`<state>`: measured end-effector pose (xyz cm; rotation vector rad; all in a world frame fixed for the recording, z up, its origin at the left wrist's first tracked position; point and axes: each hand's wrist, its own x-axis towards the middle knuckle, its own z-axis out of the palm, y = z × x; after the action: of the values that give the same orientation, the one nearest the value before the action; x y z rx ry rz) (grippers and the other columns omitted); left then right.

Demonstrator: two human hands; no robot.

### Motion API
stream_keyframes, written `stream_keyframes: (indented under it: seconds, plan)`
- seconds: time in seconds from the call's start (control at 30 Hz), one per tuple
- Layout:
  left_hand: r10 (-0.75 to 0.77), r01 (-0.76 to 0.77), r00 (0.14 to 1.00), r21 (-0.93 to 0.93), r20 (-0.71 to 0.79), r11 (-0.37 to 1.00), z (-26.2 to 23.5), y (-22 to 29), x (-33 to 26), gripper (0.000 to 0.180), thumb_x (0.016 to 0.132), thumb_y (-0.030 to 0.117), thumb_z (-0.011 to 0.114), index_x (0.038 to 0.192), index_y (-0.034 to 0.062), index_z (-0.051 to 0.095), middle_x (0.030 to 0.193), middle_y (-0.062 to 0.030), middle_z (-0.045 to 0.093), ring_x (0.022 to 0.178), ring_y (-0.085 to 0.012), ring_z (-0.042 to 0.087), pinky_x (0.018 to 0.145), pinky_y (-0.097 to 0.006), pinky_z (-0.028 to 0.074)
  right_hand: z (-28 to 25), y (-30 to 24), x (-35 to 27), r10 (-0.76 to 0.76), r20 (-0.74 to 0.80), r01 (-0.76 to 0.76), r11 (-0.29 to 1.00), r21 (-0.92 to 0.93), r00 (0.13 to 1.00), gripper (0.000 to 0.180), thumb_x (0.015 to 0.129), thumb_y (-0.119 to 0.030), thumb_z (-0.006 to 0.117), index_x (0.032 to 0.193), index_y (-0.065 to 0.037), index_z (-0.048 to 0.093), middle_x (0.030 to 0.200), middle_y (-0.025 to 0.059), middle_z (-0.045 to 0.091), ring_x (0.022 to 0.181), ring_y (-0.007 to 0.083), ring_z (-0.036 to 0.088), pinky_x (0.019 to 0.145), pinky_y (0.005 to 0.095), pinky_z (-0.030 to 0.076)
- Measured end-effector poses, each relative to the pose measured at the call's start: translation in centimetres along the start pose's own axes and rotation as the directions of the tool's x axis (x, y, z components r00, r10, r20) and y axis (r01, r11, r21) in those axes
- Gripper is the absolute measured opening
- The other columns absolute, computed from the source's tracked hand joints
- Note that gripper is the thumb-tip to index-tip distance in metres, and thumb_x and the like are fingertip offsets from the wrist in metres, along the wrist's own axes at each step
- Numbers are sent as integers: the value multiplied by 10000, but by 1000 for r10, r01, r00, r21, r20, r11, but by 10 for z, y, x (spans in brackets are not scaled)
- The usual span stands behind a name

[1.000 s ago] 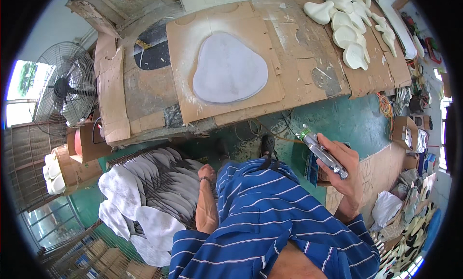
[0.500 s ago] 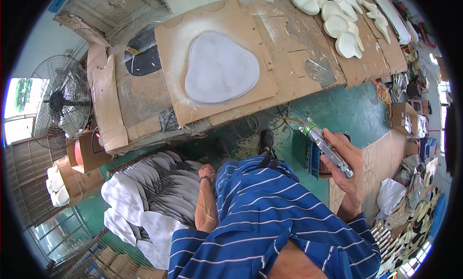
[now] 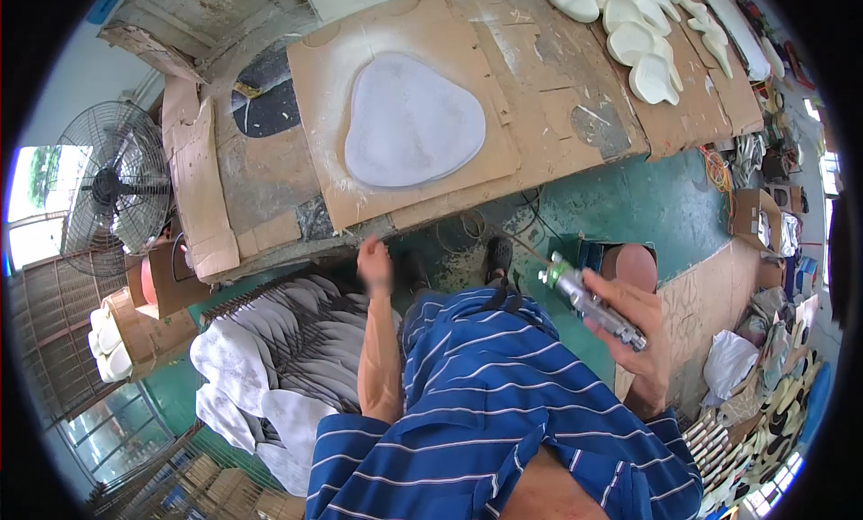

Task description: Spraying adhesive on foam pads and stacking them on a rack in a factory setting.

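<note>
My right hand (image 3: 640, 329) grips a silver-and-green metal spray gun (image 3: 586, 297); my blurred left hand (image 3: 374, 263) is near the brown cardboard-covered bench (image 3: 550, 133)

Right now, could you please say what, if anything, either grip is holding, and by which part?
The right grip holds a long, green-ringed silver metal tool by its body, behind the ring; the blurred left grip shows nothing held.

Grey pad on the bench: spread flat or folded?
Spread flat: the pad lies on the cardboard with its whole rounded, three-lobed outline showing and no fold visible. Neither hand touches it.
</note>
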<state>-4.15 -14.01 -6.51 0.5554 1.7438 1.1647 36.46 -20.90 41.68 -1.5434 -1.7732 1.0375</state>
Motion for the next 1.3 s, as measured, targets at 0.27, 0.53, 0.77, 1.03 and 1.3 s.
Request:
stream_keyframes:
  seconds: [0.27,0.53,0.77,1.03,1.3]
  plan:
    - [412,-298,910,608,-52,736,97,120,50,326,868,195,730,1165,74,675,999,-96,673,951,-272,664,818,-437,534,-7,2,-6,26,-235,-54,992,-114,972,630,738,102,740,1350,-4,635,950,168,697,804,262,686,730,307,520]
    - [403,-219,915,824,-12,523,108,153,55,319,798,221,754,1103,148,692,1071,-131,639,1002,-349,649,831,-485,521,-14,-7,-8,29,-328,-65,993,-101,944,580,768,30,766,1335,10,645,923,148,693,798,217,664,723,294,503]
    - [42,-7,956,120,-290,993,126,121,91,195,827,128,705,1002,57,653,947,-104,669,779,-256,678,641,-380,550,-15,-9,-3,53,-324,-85,993,-86,945,531,810,-20,764,1324,31,643,920,139,682,790,200,646,721,275,489]
    - [-181,338,941,-823,286,456,188,193,100,56,828,230,569,804,181,558,818,-20,574,777,-205,586,736,-396,529,-10,3,14,-12,-275,46,992,120,962,521,914,-98,707,1399,42,579,1048,100,685,883,152,619,795,271,487]
    - [351,267,901,-964,254,13,134,408,-5,164,676,111,540,834,85,576,882,-35,622,889,-261,613,909,-425,516,-21,0,35,124,-48,-116,984,135,991,407,919,-80,735,1272,97,634,1078,158,724,962,244,669,874,357,523]
